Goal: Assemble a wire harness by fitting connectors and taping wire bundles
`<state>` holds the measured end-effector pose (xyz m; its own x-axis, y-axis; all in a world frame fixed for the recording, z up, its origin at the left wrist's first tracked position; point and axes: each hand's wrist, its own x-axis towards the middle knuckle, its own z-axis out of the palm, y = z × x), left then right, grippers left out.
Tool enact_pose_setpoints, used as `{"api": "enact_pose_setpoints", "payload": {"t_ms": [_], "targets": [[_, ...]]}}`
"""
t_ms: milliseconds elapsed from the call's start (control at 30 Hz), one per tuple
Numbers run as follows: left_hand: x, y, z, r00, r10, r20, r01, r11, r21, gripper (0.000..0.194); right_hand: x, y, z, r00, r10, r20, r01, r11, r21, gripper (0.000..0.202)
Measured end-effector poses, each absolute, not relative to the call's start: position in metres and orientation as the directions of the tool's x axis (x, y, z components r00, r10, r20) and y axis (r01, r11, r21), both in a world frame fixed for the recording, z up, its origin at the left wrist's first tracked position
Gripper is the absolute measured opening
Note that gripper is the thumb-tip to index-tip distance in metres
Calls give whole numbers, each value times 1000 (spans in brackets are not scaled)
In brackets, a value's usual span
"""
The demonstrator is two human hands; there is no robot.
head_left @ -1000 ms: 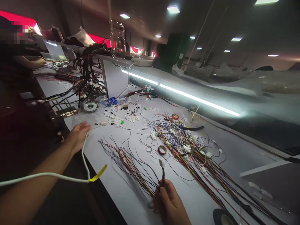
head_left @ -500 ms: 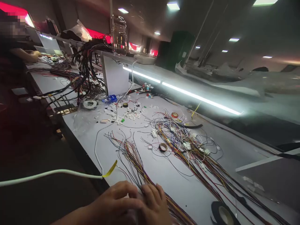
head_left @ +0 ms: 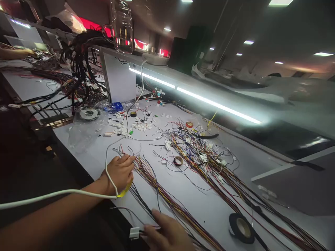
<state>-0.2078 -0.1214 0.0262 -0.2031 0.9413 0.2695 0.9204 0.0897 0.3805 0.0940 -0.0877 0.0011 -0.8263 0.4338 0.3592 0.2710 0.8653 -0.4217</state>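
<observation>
My left hand (head_left: 121, 172) reaches over the near table edge with its fingers curled round thin wires close to the loose ends of a wire bundle (head_left: 154, 181). A white cable (head_left: 110, 174) with a yellow tag (head_left: 125, 190) runs across that wrist. At the bottom, my right hand (head_left: 170, 232) is partly cut off by the frame. Its thumb and finger lie on dark wires leading to a white connector (head_left: 134, 233), apparently gripping them loosely; the fingertips' contact is partly hidden. The bundle passes to the right of this hand, flat on the table.
A second, tangled wire bundle (head_left: 199, 150) lies to the right with white connectors. Rolls of black tape (head_left: 242, 228), brown tape (head_left: 178, 160) and red tape (head_left: 189, 124) lie around it. Small loose connectors (head_left: 141, 125) are scattered behind. A lit tube (head_left: 217, 104) hangs under the shelf.
My hands were together over the bundle. My left hand has moved forward to the wire ends; my right hand is lower, and the white connector now shows beside it. The view has shifted right.
</observation>
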Motion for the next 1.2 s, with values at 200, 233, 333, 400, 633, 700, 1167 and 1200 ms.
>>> {"api": "enact_pose_setpoints", "payload": {"t_ms": [200, 233, 333, 400, 633, 700, 1167, 1200], "targets": [[-245, -140, 36, -237, 874, 423, 964, 266, -10, 26, 69, -37, 14, -737, 640, 218, 554, 756, -349, 26], [-237, -142, 39, -204, 853, 481, 974, 225, 13, 30, 63, -34, 12, -748, 643, 164, 563, 746, -357, 21], [-183, -143, 43, 61, 840, 540, 964, -189, 186, 36, 57, -32, 6, -725, 683, 84, 555, 652, -516, 23], [-140, -138, 42, 263, 818, 512, 856, -442, 267, 27, 61, -31, 2, -642, 764, 60, 501, 478, -722, 22], [-107, -106, 27, 390, 909, 147, 890, -413, 193, 39, 83, -22, -8, -328, 939, -98, 155, -49, -987, 40], [-127, -100, 28, 231, 967, 105, 966, -241, 96, 32, 82, -24, -8, -320, 944, -84, 200, -19, -980, 42], [-162, -104, 10, 138, 881, 453, 990, -106, -95, 22, 54, -33, -36, -609, 737, 292, 305, 558, -772, 29], [-164, -102, 9, 126, 892, 434, 992, -103, -76, 24, 54, -29, -36, -588, 766, 260, 305, 508, -805, 29]]}}
